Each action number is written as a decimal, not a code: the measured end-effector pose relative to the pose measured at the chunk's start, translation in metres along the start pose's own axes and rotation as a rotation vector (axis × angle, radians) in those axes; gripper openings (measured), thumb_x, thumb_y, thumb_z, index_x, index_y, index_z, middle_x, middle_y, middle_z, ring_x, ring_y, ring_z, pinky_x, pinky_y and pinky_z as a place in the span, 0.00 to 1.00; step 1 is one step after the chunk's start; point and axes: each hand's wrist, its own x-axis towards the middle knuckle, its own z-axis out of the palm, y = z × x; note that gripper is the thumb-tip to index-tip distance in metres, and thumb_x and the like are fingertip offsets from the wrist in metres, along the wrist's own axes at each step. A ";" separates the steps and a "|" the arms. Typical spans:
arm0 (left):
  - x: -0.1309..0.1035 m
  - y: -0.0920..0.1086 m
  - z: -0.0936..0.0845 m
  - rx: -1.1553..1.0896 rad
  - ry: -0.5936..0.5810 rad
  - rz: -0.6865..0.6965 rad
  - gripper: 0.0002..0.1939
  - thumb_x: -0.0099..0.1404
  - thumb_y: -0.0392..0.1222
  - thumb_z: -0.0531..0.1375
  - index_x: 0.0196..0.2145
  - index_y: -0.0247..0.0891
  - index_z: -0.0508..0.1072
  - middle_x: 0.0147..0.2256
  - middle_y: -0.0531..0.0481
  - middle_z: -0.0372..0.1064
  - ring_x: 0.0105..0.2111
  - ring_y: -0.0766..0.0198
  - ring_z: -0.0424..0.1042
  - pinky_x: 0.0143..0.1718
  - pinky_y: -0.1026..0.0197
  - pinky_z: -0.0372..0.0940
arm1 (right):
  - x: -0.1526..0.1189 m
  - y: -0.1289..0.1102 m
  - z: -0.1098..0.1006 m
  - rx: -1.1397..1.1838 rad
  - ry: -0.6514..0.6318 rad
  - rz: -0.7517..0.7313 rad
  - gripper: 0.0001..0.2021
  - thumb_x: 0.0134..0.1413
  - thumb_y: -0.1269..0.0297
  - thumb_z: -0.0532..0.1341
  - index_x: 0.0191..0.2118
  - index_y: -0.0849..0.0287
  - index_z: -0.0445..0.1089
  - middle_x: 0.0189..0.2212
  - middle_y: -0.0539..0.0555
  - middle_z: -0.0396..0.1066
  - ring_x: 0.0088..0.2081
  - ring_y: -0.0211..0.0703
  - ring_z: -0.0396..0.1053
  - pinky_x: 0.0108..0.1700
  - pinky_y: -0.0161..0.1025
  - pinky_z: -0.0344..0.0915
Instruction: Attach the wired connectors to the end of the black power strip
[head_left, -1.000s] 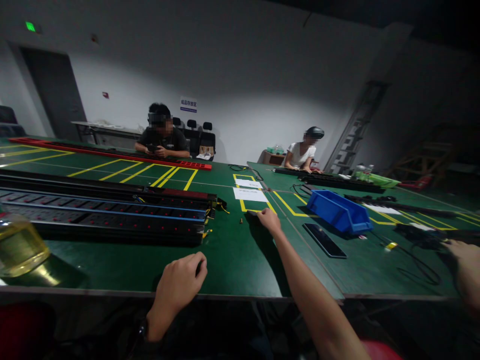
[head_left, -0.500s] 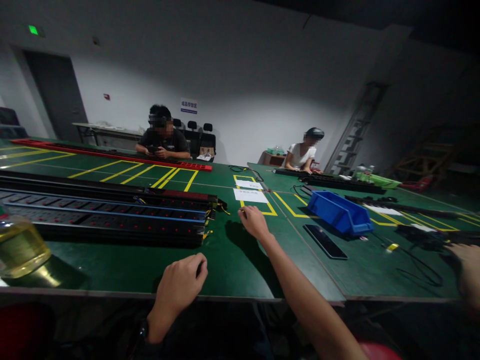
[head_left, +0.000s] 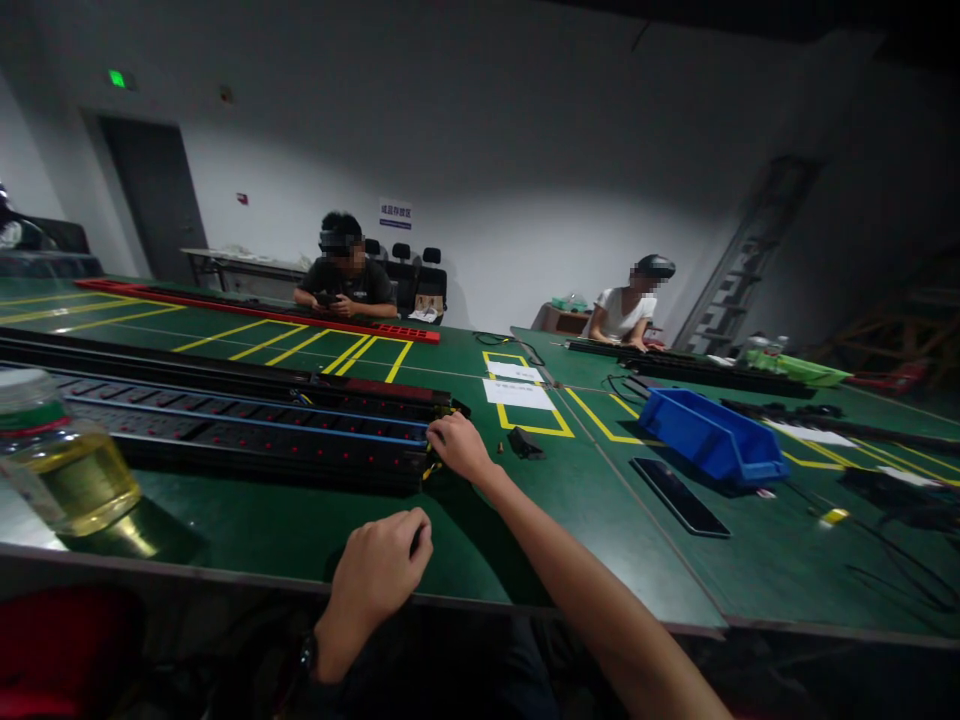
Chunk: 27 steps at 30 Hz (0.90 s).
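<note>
Long black rails with blue strips and small red dots lie across the green table at the left. At their right end my right hand has its fingers together by the yellow wire ends; what it grips, if anything, is too small to make out. My left hand rests curled at the table's front edge, and the inside of its fingers is hidden. A small black piece and a tiny brass-coloured part lie right of my right hand.
A bottle of yellow liquid stands at the left. On the right are a blue bin, a phone and black cables. White papers lie mid-table. Two people sit across the table, behind a red frame and black rails.
My right hand has moved left to the rail ends. The black piece and tiny part now show on the table. The view has shifted, and another hand at the right edge is gone.
</note>
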 end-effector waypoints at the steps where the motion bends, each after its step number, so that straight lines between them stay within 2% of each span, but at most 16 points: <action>1: 0.000 0.000 0.000 0.000 0.000 -0.002 0.11 0.75 0.42 0.52 0.39 0.44 0.74 0.36 0.52 0.79 0.37 0.60 0.78 0.35 0.60 0.57 | 0.001 0.001 0.003 0.027 0.025 0.020 0.11 0.70 0.66 0.58 0.41 0.58 0.79 0.39 0.56 0.77 0.43 0.45 0.69 0.51 0.40 0.62; 6: -0.002 0.001 0.000 -0.006 0.005 0.004 0.10 0.74 0.41 0.53 0.39 0.44 0.74 0.37 0.52 0.79 0.37 0.61 0.78 0.35 0.61 0.57 | 0.003 0.005 0.017 0.212 0.109 0.075 0.07 0.67 0.65 0.62 0.40 0.57 0.78 0.41 0.56 0.75 0.45 0.45 0.69 0.50 0.40 0.63; 9: -0.003 0.002 -0.002 -0.006 0.008 0.003 0.10 0.74 0.40 0.53 0.38 0.44 0.74 0.36 0.53 0.79 0.37 0.61 0.78 0.35 0.60 0.57 | 0.005 0.004 0.024 0.310 0.128 0.053 0.06 0.67 0.66 0.61 0.40 0.56 0.76 0.39 0.54 0.75 0.43 0.44 0.69 0.50 0.40 0.63; 12: -0.002 0.003 -0.003 -0.006 0.014 -0.002 0.10 0.74 0.39 0.53 0.38 0.44 0.74 0.36 0.53 0.79 0.37 0.61 0.78 0.35 0.60 0.58 | 0.006 0.005 0.028 0.374 0.220 0.093 0.06 0.67 0.66 0.59 0.39 0.56 0.74 0.38 0.53 0.76 0.43 0.45 0.69 0.48 0.40 0.63; 16: -0.001 0.003 -0.003 -0.008 0.010 -0.010 0.10 0.74 0.39 0.54 0.38 0.44 0.75 0.36 0.53 0.79 0.37 0.61 0.78 0.35 0.61 0.58 | 0.008 0.014 0.024 0.467 0.381 0.238 0.09 0.67 0.62 0.55 0.38 0.56 0.71 0.35 0.53 0.76 0.38 0.45 0.70 0.43 0.40 0.63; 20: -0.001 0.003 -0.003 0.000 0.009 -0.009 0.11 0.74 0.40 0.53 0.38 0.45 0.75 0.36 0.53 0.80 0.37 0.61 0.79 0.36 0.61 0.59 | 0.009 0.034 0.010 0.553 0.491 0.337 0.14 0.67 0.54 0.53 0.37 0.56 0.70 0.30 0.52 0.74 0.32 0.44 0.68 0.37 0.39 0.62; 24: 0.000 0.003 -0.006 0.006 -0.002 -0.011 0.12 0.75 0.41 0.52 0.39 0.45 0.75 0.36 0.54 0.80 0.37 0.61 0.79 0.36 0.61 0.59 | -0.001 0.065 -0.009 0.436 0.607 0.469 0.14 0.67 0.54 0.52 0.36 0.56 0.69 0.30 0.53 0.74 0.32 0.45 0.68 0.37 0.39 0.62; 27: 0.002 0.003 -0.007 0.006 -0.017 -0.018 0.12 0.75 0.42 0.52 0.39 0.45 0.75 0.36 0.54 0.79 0.37 0.61 0.79 0.36 0.61 0.59 | -0.016 0.086 -0.022 0.140 0.551 0.481 0.10 0.66 0.62 0.53 0.36 0.56 0.69 0.34 0.56 0.75 0.38 0.48 0.69 0.42 0.40 0.62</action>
